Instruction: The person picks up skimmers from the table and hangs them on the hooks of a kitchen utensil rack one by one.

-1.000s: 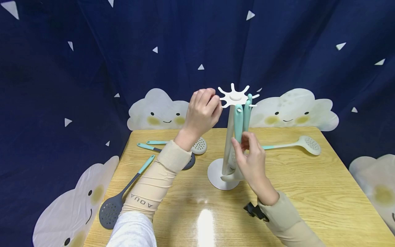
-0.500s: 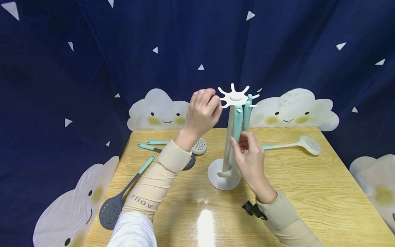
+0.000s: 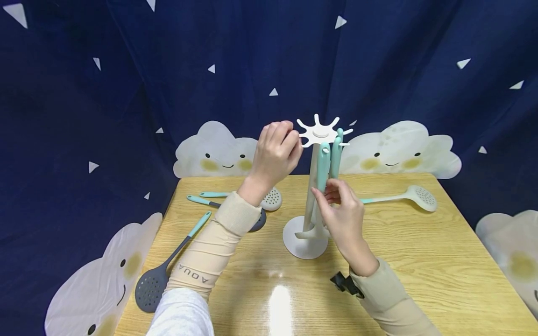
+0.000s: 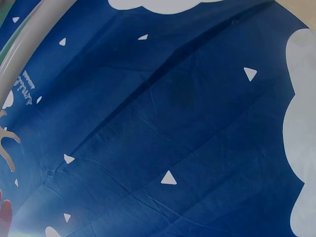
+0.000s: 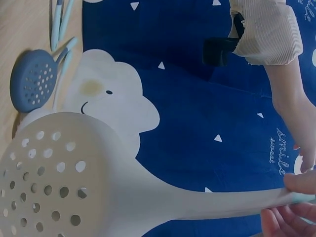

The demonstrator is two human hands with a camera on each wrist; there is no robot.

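Beige sleeves (image 3: 216, 249), AQUA lettering (image 3: 194, 273), black clip (image 3: 347, 285); pale grey fabric (image 3: 182, 315)

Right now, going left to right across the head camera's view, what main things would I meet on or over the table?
Dark grey skimmer, left hand, white utensil stand, right hand, pale skimmer lying flat.

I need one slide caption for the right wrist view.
Right hand pinching a wide, perforated, pale grey skimmer, a dark grey perforated skimmer lying on the light wooden table.
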